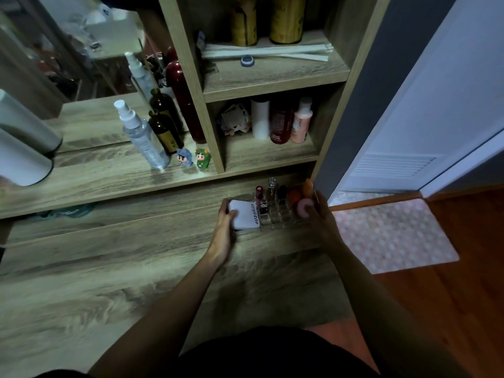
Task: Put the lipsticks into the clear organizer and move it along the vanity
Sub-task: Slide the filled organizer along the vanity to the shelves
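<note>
The clear organizer (278,214) sits on the wooden vanity top (136,268), near its right end under the shelf unit. Several lipsticks (259,196) stand upright in its back cells, beside a small glass bottle (271,188). A white compact marked "4U2skin" (244,215) fills its left part, and pink and orange sponges (301,204) lie at its right. My left hand (226,227) grips the organizer's left side, fingers on the compact. My right hand (320,214) grips its right side.
A raised ledge behind holds a clear spray bottle (141,135), dark bottles (165,129) and two small figurines (193,158). The shelf unit (272,88) above carries more bottles. A white cylinder (21,156) stands far left. The floor and a pink mat (392,236) lie right of the vanity's edge.
</note>
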